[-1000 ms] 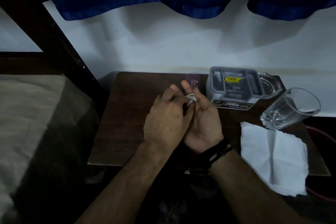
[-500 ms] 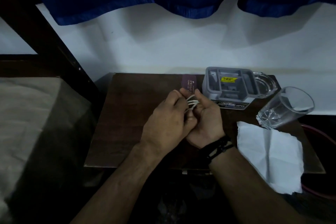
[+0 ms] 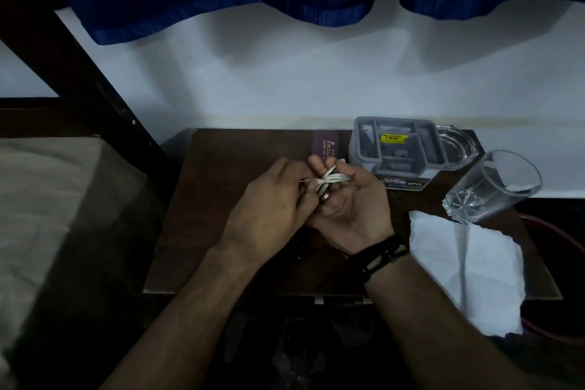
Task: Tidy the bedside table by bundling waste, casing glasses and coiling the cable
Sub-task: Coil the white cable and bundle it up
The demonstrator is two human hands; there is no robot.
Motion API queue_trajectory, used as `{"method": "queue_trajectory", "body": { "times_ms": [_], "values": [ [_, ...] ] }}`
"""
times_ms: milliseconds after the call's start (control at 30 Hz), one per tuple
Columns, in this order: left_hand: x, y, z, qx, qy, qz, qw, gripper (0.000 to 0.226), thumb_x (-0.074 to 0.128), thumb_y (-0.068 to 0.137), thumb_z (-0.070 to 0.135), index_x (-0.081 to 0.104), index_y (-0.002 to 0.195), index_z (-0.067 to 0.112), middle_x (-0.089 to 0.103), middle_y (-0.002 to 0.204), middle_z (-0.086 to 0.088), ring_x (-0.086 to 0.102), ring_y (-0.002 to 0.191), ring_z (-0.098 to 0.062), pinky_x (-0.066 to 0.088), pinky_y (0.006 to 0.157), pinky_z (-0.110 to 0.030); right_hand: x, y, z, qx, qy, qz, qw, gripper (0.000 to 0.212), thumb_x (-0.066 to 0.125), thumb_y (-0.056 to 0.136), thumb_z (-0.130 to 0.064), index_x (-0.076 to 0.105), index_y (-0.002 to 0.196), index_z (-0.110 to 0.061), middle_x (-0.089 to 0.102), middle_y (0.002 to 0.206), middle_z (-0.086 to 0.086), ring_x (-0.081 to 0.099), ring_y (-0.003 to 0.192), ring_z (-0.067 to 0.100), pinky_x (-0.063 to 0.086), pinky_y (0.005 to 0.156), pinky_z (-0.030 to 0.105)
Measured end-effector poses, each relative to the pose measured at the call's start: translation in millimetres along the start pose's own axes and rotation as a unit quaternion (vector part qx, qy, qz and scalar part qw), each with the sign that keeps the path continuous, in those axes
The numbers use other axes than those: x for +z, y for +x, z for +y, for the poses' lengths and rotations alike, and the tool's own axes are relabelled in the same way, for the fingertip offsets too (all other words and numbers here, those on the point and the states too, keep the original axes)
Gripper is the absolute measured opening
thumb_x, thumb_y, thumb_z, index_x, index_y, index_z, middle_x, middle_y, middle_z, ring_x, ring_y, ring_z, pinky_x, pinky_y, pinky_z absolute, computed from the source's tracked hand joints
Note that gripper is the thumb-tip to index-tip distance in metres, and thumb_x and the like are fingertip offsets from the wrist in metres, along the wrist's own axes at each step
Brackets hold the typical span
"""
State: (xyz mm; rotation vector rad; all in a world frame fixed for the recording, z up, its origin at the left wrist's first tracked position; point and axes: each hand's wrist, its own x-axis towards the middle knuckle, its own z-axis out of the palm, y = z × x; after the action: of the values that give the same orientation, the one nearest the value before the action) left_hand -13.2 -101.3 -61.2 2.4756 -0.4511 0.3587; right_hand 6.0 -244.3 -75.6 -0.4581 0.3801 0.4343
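Hands [image 3: 316,199] hide most cable [image 3: 332,178].

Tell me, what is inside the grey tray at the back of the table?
The grey tray holds a yellow sticker in its middle compartment. Small dark shapes lie lower in it, too dim to identify. Its near wall hides the rest of the floor.

glass [image 3: 493,187] right of organiser [image 3: 395,149], tissue [image 3: 465,269] before glass
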Motion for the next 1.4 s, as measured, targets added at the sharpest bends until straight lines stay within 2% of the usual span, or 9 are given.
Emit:
{"method": "queue_trajectory", "body": {
  "times_ms": [133, 267, 433, 533, 667, 767, 967, 1267, 1400],
  "values": [
    [1, -1, 6, -0.031, 0.017, 0.029, 0.999, 0.034, 0.046, 0.097, 0.042, 0.065, 0.106, 0.015, 0.058, 0.111, -0.001, 0.067, 0.085, -0.022, 0.054, 0.07, -0.033, 2, -3, -1, 0.004, 0.032, -0.034, 0.999, 0.02, 0.053, 0.096, -0.028, 0.058, 0.079, -0.019, 0.073, 0.098, 0.005, 0.069, 0.093, 0.025, 0.055, 0.087, 0.042],
    [1, 1, 4, -0.057, 0.004, 0.053, 0.997, 0.027, 0.057, 0.097, 0.036, 0.073, 0.114, 0.023, 0.06, 0.112, 0.007, 0.066, 0.088, -0.013, 0.048, 0.077, -0.02, 7, -8, 0, 0.026, 0.023, -0.05, 0.998, 0.033, 0.051, 0.1, -0.038, 0.065, 0.079, -0.018, 0.075, 0.102, 0.006, 0.058, 0.104, 0.021, 0.038, 0.108, 0.052],
    [0, 1, 3, -0.059, 0.051, 0.053, 0.995, 0.025, 0.055, 0.094, 0.031, 0.073, 0.108, 0.023, 0.07, 0.092, 0.0, 0.066, 0.083, -0.024, 0.056, 0.068, -0.035, 9, -6, 8, 0.021, 0.002, -0.054, 0.998, 0.024, 0.049, 0.103, -0.036, 0.063, 0.095, -0.018, 0.073, 0.116, 0.001, 0.062, 0.103, 0.018, 0.053, 0.093, 0.044],
    [5, -2, 9, -0.044, 0.059, 0.022, 0.997, 0.036, 0.051, 0.089, 0.036, 0.072, 0.113, 0.02, 0.071, 0.097, -0.002, 0.064, 0.088, -0.026, 0.056, 0.07, -0.035, 13, -5, 9, -0.018, -0.003, -0.029, 0.999, 0.027, 0.049, 0.104, -0.031, 0.065, 0.112, -0.011, 0.068, 0.132, 0.006, 0.059, 0.125, 0.023, 0.043, 0.113, 0.04],
    [9, -3, 15, -0.052, 0.028, -0.005, 0.998, 0.052, 0.055, 0.082, 0.043, 0.066, 0.129, 0.023, 0.064, 0.118, -0.003, 0.062, 0.104, -0.027, 0.058, 0.083, -0.039, 15, -6, 4, -0.036, -0.015, -0.028, 0.999, 0.037, 0.048, 0.104, -0.03, 0.062, 0.13, -0.008, 0.067, 0.138, 0.007, 0.054, 0.137, 0.022, 0.035, 0.12, 0.042],
    [9, -1, 14, -0.044, 0.032, -0.003, 0.999, 0.044, 0.059, 0.087, 0.038, 0.068, 0.127, 0.021, 0.065, 0.119, -0.004, 0.063, 0.104, -0.028, 0.058, 0.086, -0.038, 14, -6, 2, -0.035, -0.016, -0.031, 0.999, 0.037, 0.047, 0.104, -0.031, 0.063, 0.129, -0.008, 0.067, 0.137, 0.007, 0.053, 0.137, 0.022, 0.034, 0.121, 0.041],
    [7, 1, 12, -0.031, 0.05, 0.029, 0.998, 0.036, 0.058, 0.078, 0.038, 0.075, 0.104, 0.019, 0.072, 0.089, -0.003, 0.065, 0.081, -0.026, 0.055, 0.069, -0.034, 18, -7, 6, -0.034, -0.042, -0.046, 0.997, 0.033, 0.047, 0.103, -0.03, 0.066, 0.122, -0.009, 0.067, 0.137, 0.008, 0.052, 0.139, 0.023, 0.034, 0.12, 0.042],
    [-8, 2, 12, -0.113, -0.135, -0.025, 0.984, 0.025, 0.067, 0.078, 0.035, 0.076, 0.099, 0.026, 0.074, 0.087, 0.007, 0.058, 0.066, 0.004, 0.042, 0.063, -0.015, 19, -8, 10, -0.016, -0.039, -0.064, 0.997, 0.022, 0.052, 0.1, -0.02, 0.067, 0.105, -0.006, 0.062, 0.134, 0.017, 0.052, 0.139, 0.03, 0.038, 0.118, 0.044],
    [-6, -1, 15, -0.081, -0.109, -0.016, 0.991, 0.026, 0.063, 0.08, 0.031, 0.075, 0.098, 0.017, 0.072, 0.087, 0.001, 0.057, 0.078, -0.007, 0.045, 0.071, -0.027, 18, -6, 8, -0.023, -0.051, -0.048, 0.997, 0.024, 0.053, 0.096, -0.019, 0.069, 0.105, -0.003, 0.063, 0.129, 0.015, 0.052, 0.139, 0.031, 0.038, 0.118, 0.043]
  ]
}}
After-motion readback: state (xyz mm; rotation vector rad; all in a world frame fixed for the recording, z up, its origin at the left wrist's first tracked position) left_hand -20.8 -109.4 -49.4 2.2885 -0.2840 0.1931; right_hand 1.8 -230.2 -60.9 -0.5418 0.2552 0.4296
